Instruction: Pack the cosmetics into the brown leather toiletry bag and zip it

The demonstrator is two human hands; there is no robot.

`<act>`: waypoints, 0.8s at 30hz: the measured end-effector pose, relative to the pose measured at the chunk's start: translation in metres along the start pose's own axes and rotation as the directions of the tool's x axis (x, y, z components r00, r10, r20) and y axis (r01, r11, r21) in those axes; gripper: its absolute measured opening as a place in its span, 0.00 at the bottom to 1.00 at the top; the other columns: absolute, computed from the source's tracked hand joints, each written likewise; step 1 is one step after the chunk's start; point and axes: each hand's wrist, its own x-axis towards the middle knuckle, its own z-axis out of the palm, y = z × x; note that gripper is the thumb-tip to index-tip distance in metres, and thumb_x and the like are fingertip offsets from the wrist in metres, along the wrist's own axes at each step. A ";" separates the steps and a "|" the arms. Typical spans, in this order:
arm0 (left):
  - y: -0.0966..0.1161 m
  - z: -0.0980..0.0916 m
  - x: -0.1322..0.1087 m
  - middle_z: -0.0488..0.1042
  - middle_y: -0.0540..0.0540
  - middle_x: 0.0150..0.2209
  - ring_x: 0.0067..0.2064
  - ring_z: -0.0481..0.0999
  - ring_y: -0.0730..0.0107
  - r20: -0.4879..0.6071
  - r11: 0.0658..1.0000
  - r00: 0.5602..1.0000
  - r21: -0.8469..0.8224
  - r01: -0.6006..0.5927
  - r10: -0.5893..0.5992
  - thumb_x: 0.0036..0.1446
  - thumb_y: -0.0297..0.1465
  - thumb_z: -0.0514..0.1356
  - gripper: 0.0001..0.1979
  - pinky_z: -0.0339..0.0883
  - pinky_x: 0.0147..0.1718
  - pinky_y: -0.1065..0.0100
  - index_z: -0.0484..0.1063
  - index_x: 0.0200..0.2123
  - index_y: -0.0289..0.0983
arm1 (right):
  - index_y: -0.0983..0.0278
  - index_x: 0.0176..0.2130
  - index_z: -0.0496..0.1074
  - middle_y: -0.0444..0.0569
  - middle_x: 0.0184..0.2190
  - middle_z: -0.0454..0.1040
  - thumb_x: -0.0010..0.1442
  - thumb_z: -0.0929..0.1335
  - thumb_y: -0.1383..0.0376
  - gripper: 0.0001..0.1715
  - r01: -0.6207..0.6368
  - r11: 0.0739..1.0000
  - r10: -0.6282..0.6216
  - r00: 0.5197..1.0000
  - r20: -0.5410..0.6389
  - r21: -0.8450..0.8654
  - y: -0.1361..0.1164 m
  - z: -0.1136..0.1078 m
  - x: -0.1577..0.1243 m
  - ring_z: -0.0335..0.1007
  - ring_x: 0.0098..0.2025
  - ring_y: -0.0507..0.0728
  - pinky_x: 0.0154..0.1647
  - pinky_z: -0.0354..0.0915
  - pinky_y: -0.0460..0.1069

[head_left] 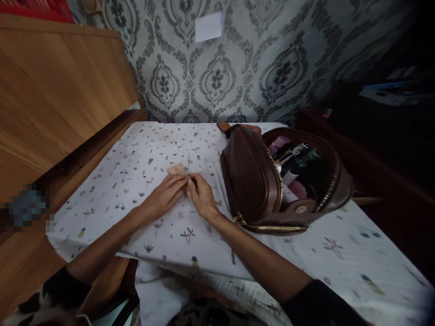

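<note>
Near the middle of the table, my left hand [168, 192] and my right hand [203, 197] meet at the fingertips. A small, flat, peach-coloured piece [176, 169] shows just beyond the left fingers. Its near edge is hidden by them, and its exact kind is too small to make out. Both hands have their fingers bent and closed around its near right corner. To the right of my hands stands a dark brown makeup bag [251, 172], its gold zip undone and its lid folded back. Inside are tubes, bottles and a purple-capped container [277, 145].
The table is covered by a white patterned cloth [136, 158]. A wooden cabinet [61, 77] rises at the left. Behind is a patterned grey wall [217, 77] with a white paper [208, 27] on it. Dark furniture [380, 149] stands at the right.
</note>
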 end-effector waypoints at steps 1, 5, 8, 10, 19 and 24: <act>-0.004 0.003 0.006 0.67 0.38 0.67 0.70 0.63 0.56 0.031 0.998 0.999 0.052 -0.023 0.021 0.74 0.41 0.46 0.24 0.60 0.68 0.50 0.64 0.66 0.40 | 0.64 0.51 0.70 0.56 0.48 0.77 0.71 0.58 0.61 0.16 -0.004 1.000 0.004 1.000 -0.010 -0.005 0.001 0.000 0.001 0.73 0.50 0.61 0.57 0.68 0.58; -0.021 0.011 0.031 0.64 0.37 0.70 0.74 0.55 0.54 0.169 0.977 0.984 0.189 -0.094 0.062 0.75 0.43 0.42 0.26 0.46 0.72 0.44 0.63 0.66 0.37 | 0.64 0.52 0.69 0.59 0.51 0.75 0.70 0.59 0.61 0.17 -0.028 0.999 0.026 0.998 -0.059 -0.033 0.007 0.000 0.004 0.70 0.54 0.63 0.60 0.65 0.60; -0.027 0.009 0.050 0.69 0.38 0.65 0.70 0.62 0.54 0.185 0.957 0.975 0.239 -0.164 0.121 0.75 0.43 0.40 0.26 0.44 0.71 0.44 0.67 0.62 0.38 | 0.66 0.54 0.69 0.61 0.52 0.74 0.70 0.59 0.58 0.19 -0.066 0.996 0.060 0.993 -0.103 -0.054 0.011 -0.002 0.007 0.68 0.56 0.65 0.61 0.64 0.62; -0.028 0.009 0.061 0.75 0.38 0.55 0.59 0.71 0.56 0.173 0.945 0.972 0.256 -0.202 0.160 0.75 0.44 0.39 0.27 0.53 0.65 0.48 0.71 0.57 0.37 | 0.66 0.55 0.68 0.62 0.53 0.73 0.71 0.59 0.56 0.22 -0.087 0.994 0.078 0.988 -0.131 -0.063 0.014 -0.003 0.008 0.67 0.56 0.65 0.61 0.64 0.63; -0.039 0.021 0.083 0.77 0.41 0.37 0.42 0.74 0.60 -0.001 0.933 0.999 0.357 -0.037 0.040 0.75 0.41 0.39 0.28 0.65 0.42 0.61 0.74 0.36 0.37 | 0.63 0.51 0.70 0.58 0.50 0.74 0.69 0.62 0.56 0.18 -0.105 0.994 0.099 0.985 -0.143 -0.029 0.014 -0.006 0.007 0.68 0.54 0.64 0.60 0.65 0.61; -0.041 0.016 0.078 0.79 0.40 0.34 0.38 0.76 0.60 -0.106 0.921 0.991 0.371 0.119 -0.086 0.75 0.45 0.37 0.33 0.61 0.35 0.62 0.76 0.33 0.36 | 0.63 0.49 0.70 0.58 0.49 0.74 0.67 0.63 0.59 0.16 -0.154 0.986 0.161 0.977 -0.138 0.059 0.010 -0.010 0.008 0.71 0.51 0.63 0.59 0.66 0.60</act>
